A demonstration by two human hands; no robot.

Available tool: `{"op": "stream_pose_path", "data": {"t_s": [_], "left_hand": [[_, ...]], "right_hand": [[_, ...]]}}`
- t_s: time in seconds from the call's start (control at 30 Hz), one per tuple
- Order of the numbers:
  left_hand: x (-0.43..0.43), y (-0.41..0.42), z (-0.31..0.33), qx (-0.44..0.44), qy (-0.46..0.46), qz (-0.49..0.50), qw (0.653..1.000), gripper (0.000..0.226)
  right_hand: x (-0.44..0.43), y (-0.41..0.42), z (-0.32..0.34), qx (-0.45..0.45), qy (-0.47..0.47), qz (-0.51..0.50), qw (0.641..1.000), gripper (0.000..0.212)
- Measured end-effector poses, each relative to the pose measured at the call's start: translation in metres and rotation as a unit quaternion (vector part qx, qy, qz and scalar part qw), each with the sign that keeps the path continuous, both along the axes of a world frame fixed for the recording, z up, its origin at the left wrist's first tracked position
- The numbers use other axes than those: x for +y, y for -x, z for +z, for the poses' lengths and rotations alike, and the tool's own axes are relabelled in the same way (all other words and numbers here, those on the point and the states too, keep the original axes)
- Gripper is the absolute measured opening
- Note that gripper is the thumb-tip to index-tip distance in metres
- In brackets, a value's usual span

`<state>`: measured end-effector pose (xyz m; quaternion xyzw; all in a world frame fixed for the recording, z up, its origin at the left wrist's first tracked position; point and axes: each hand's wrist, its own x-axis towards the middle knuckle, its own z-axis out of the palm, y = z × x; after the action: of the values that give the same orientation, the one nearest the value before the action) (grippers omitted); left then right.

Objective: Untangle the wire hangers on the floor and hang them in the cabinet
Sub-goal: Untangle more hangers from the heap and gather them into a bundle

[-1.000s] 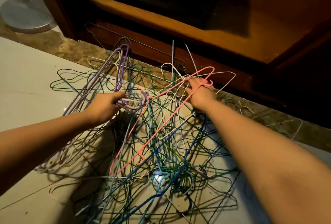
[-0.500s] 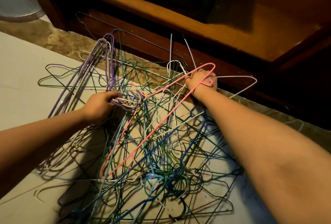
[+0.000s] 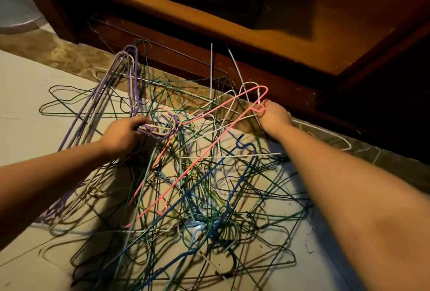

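We grip the pink hanger (image 3: 210, 151) by its corner in our right hand (image 3: 274, 117); it slants down-left from there. Left hand (image 3: 121, 133) clutches bundled hooks (image 3: 171, 126).

The floor (image 3: 25, 113) is pale cream tile edged by a brown marbled strip (image 3: 60, 55) along the foot of a dark wooden cabinet (image 3: 186, 58). Over tile and strip sprawls a tangled heap of wire hangers (image 3: 200, 211) in green, blue, white and grey; a bunch of purple and white hangers (image 3: 82, 113) slants up from the tile at its left and a pink wire hanger (image 3: 205, 156) leans across it. A dark green wire hanger (image 3: 65, 102) lies flat just left of the heap.
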<state>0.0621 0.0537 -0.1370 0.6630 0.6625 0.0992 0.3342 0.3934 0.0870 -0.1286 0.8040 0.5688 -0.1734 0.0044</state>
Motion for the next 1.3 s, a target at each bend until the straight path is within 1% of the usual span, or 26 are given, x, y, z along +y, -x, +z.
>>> {"op": "stream_pose_path", "data": {"t_s": [0.07, 0.17, 0.27, 0.37, 0.5, 0.6, 0.63, 0.67, 0.73, 0.8, 0.9, 1.0, 1.03, 1.1, 1.3], "left_hand": [[-0.001, -0.001, 0.003, 0.014, -0.013, -0.012, 1.0, 0.031], [-0.003, -0.004, 0.012, 0.045, -0.052, -0.028, 0.997, 0.022], [-0.004, -0.003, 0.025, 0.049, -0.088, -0.006, 0.995, 0.024], [-0.007, 0.004, 0.04, 0.055, -0.102, -0.009, 0.993, 0.022], [-0.021, 0.011, 0.071, 0.029, -0.145, -0.021, 0.989, 0.025], [-0.031, 0.012, 0.095, 0.008, -0.163, -0.018, 0.986, 0.023], [-0.034, 0.011, 0.102, -0.002, -0.16, -0.016, 0.987, 0.021], [-0.036, 0.009, 0.108, -0.021, -0.148, -0.011, 0.989, 0.019], [-0.043, -0.001, 0.122, -0.104, -0.1, 0.007, 0.989, 0.011], [-0.052, -0.017, 0.138, -0.191, -0.044, 0.031, 0.98, 0.013], [-0.069, -0.043, 0.163, -0.311, 0.033, 0.039, 0.949, 0.021], [-0.083, -0.056, 0.185, -0.396, 0.072, 0.007, 0.916, 0.018], [-0.086, -0.058, 0.19, -0.412, 0.075, 0.001, 0.908, 0.017], [-0.09, -0.059, 0.197, -0.42, 0.074, 0.0, 0.904, 0.015], [-0.096, -0.058, 0.198, -0.433, 0.113, -0.001, 0.894, 0.008]], "right_hand": [[-0.004, -0.007, 0.003, 0.011, -0.011, -0.027, 1.0, 0.031], [-0.017, -0.019, 0.013, 0.035, -0.031, -0.073, 0.996, 0.036], [-0.038, -0.037, 0.024, 0.033, -0.046, -0.107, 0.993, 0.038], [-0.067, -0.05, 0.042, 0.044, -0.057, -0.134, 0.988, 0.04], [-0.103, -0.055, 0.067, 0.107, -0.1, -0.185, 0.972, 0.034], [-0.126, -0.043, 0.086, 0.208, -0.154, -0.221, 0.94, 0.032], [-0.136, -0.036, 0.096, 0.22, -0.16, -0.221, 0.937, 0.029], [-0.145, -0.027, 0.106, 0.216, -0.164, -0.206, 0.94, 0.025], [-0.159, -0.011, 0.128, 0.171, -0.181, -0.143, 0.958, 0.022], [-0.169, 0.008, 0.152, 0.116, -0.196, -0.073, 0.971, 0.023], [-0.176, 0.038, 0.186, 0.054, -0.221, 0.012, 0.974, 0.026], [-0.181, 0.067, 0.21, -0.005, -0.238, 0.087, 0.967, 0.028], [-0.181, 0.075, 0.215, -0.026, -0.241, 0.107, 0.964, 0.028], [-0.18, 0.087, 0.221, -0.046, -0.247, 0.136, 0.958, 0.03], [-0.172, 0.115, 0.221, -0.021, -0.26, 0.167, 0.951, 0.03]]}}
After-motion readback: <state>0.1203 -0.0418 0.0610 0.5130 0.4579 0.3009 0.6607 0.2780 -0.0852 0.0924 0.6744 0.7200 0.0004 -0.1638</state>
